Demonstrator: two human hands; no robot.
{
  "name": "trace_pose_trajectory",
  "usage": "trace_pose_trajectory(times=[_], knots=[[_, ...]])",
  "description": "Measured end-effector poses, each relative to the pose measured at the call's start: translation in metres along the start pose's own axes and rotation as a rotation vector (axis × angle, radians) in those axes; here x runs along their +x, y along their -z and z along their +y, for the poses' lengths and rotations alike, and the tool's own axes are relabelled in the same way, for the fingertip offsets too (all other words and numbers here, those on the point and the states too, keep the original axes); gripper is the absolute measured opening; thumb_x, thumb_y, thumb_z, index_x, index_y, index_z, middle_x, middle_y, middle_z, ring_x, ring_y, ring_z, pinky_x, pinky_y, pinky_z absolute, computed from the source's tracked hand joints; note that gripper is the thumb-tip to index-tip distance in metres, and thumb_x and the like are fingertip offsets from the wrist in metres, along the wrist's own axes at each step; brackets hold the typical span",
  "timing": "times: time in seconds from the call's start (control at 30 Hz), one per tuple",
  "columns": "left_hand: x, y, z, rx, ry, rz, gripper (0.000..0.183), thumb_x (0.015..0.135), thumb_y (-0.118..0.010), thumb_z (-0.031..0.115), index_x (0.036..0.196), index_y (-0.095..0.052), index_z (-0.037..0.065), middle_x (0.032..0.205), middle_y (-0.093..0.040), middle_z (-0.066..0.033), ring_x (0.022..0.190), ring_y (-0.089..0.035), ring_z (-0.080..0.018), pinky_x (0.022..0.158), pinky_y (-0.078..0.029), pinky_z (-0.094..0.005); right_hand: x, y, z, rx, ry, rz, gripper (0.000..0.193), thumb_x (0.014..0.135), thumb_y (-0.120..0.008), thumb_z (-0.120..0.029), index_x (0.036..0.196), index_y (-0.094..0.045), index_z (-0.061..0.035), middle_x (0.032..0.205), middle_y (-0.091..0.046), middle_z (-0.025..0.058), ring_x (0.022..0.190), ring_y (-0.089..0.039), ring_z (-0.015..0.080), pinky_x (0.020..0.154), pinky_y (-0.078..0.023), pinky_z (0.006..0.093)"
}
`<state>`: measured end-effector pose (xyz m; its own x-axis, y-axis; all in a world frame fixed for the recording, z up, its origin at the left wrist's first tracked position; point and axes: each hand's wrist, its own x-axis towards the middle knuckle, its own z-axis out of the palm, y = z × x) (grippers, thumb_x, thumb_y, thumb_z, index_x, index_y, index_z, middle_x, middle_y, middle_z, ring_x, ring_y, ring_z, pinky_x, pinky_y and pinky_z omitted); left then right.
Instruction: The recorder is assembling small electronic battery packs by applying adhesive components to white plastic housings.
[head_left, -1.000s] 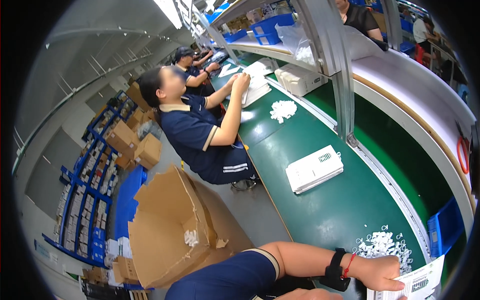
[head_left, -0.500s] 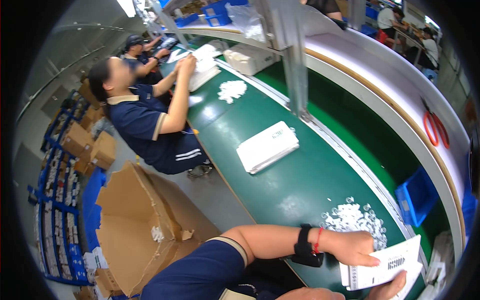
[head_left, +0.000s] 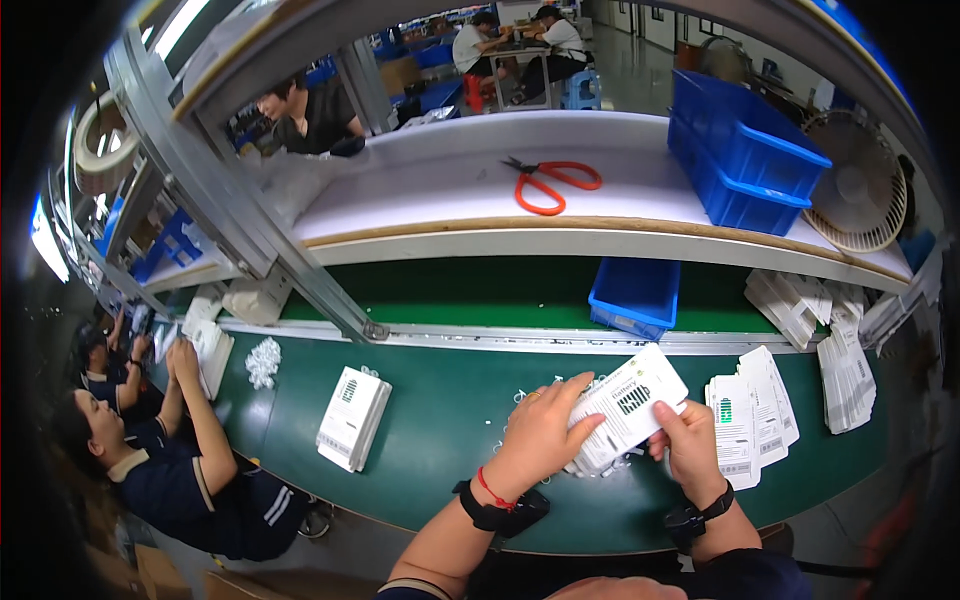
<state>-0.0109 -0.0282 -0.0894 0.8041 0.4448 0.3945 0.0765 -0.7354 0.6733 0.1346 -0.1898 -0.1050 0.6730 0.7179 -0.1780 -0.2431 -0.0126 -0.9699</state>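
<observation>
Over the green desk (head_left: 450, 400), I grasp white cards (head_left: 635, 400) in both hands, my left hand (head_left: 545, 430) clasping their left side, my right hand (head_left: 688, 445) pinching the lower right corner. Clips (head_left: 620, 464) peek out beneath. Fanned packs (head_left: 755, 420) lie just beside my right hand, crowding that side; leftward, a broad stretch of green reaches a stack (head_left: 352, 420) inside the near edge. A rail (head_left: 500, 342) lines the far side, a blue bin (head_left: 637, 300) beyond.
</observation>
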Motion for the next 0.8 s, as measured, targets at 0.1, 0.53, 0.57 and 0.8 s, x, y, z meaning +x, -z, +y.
trace_pose_trajectory(times=[0.1, 0.53, 0.57, 0.8], knots=[[-0.004, 0.002, 0.012, 0.263, -0.112, -0.107, 0.092, 0.066, -0.080, 0.042, 0.139, -0.040, 0.004, 0.128, -0.050, -0.0165, 0.112, -0.052, -0.0323, 0.094, -0.039, -0.0447, -0.011, -0.015, -0.001, 0.080, -0.047, -0.109, 0.016, 0.092, -0.060, -0.011, 0.088, -0.064, 0.0032, 0.070, -0.065, 0.0092, 0.051, -0.058, 0.0102, 0.045, -0.047, 0.0215], [-0.004, 0.005, 0.009, 0.235, -0.030, 0.033, 0.097, 0.059, -0.082, 0.027, 0.141, -0.038, 0.002, 0.109, -0.055, -0.0157, 0.093, -0.060, -0.0326, 0.078, -0.051, -0.0394, -0.007, -0.025, 0.013, 0.150, 0.174, -0.257, 0.031, 0.096, -0.053, -0.013, 0.121, -0.058, 0.0052, 0.095, -0.065, 0.0072, 0.083, -0.059, 0.0101, 0.071, -0.048, 0.0232], [-0.003, 0.004, 0.008, 0.206, -0.017, 0.044, 0.094, 0.059, -0.081, 0.025, 0.140, -0.039, 0.003, 0.108, -0.056, -0.0158, 0.094, -0.060, -0.0329, 0.078, -0.051, -0.0393, -0.005, -0.022, 0.012, 0.118, 0.194, -0.310, 0.039, 0.098, -0.048, -0.011, 0.134, -0.047, 0.0044, 0.103, -0.065, 0.0081, 0.093, -0.058, 0.0133, 0.079, -0.047, 0.0255], [-0.005, -0.002, 0.012, 0.122, -0.088, 0.015, 0.088, 0.059, -0.078, 0.021, 0.138, -0.041, 0.005, 0.107, -0.054, -0.0164, 0.089, -0.060, -0.0333, 0.075, -0.052, -0.0398, -0.005, -0.021, 0.021, 0.203, 0.081, -0.365, 0.044, 0.098, -0.046, -0.012, 0.139, -0.041, 0.0031, 0.115, -0.060, 0.0098, 0.105, -0.057, 0.0179, 0.086, -0.047, 0.0315]])
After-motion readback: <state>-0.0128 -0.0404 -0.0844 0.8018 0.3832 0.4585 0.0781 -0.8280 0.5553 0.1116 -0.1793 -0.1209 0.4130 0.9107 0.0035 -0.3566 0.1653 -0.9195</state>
